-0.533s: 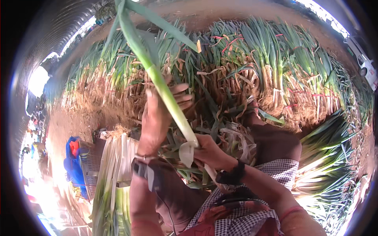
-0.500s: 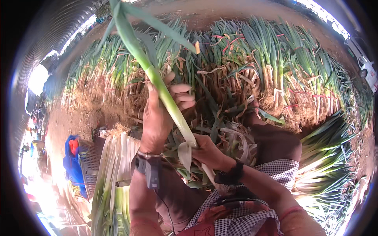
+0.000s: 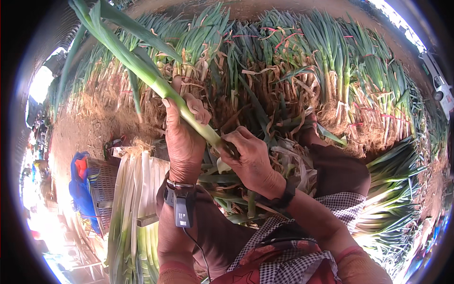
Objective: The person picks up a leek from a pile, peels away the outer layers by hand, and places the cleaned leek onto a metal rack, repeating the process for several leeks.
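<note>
left hand (image 3: 183, 142) grips leek (image 3: 160, 87); dark wrist device (image 3: 182, 212) bears small white marks

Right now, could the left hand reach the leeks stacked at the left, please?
Probably yes: the stacked leeks lie beside the left forearm, though the left hand holds another leek.

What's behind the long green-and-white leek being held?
Behind the leek: the left hand; farther back, green leek bundles with brown roots. The parts of both it covers cannot be seen.
</note>
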The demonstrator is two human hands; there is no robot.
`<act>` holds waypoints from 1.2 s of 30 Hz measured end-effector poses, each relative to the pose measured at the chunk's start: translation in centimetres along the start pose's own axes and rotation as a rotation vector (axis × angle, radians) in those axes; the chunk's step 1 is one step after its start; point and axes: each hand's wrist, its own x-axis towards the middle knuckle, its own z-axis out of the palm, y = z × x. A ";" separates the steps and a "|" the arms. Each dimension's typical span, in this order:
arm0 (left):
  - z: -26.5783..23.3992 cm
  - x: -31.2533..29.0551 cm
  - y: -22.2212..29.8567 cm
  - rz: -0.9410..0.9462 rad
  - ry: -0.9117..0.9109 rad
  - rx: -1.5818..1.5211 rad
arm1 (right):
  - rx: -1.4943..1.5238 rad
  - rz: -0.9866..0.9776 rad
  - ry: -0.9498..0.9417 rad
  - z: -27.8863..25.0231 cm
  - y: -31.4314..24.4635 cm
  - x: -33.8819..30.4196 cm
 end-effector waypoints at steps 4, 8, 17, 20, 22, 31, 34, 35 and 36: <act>-0.3 0.3 -0.1 0.046 0.021 0.038 | -0.004 -0.036 0.003 0.4 0.4 0.4; -1.1 0.6 -0.1 0.039 0.001 0.069 | -0.030 -0.039 -0.015 0.5 0.4 0.7; -1.0 1.3 0.9 -0.067 -0.102 -0.003 | 1.061 0.745 -0.027 0.3 2.0 -0.7; -1.1 1.5 0.9 -0.007 -0.079 -0.079 | 1.241 0.665 -0.077 -0.4 1.0 -1.4; -2.0 1.8 0.9 -0.002 -0.126 -0.091 | 1.117 0.667 -0.178 -1.1 0.7 -2.6; -4.7 2.5 1.9 0.090 -0.064 -0.011 | -0.095 0.009 -0.404 -3.7 -1.4 -3.8; -3.9 2.4 0.5 0.094 0.083 0.055 | -0.471 -0.404 -0.215 -0.9 -0.3 -0.3; -3.8 2.2 0.4 0.102 0.121 0.093 | -0.470 -0.403 -0.216 -0.5 0.0 0.3; -3.9 2.1 0.3 0.101 0.123 0.093 | -0.489 -0.388 -0.302 -0.3 0.2 0.6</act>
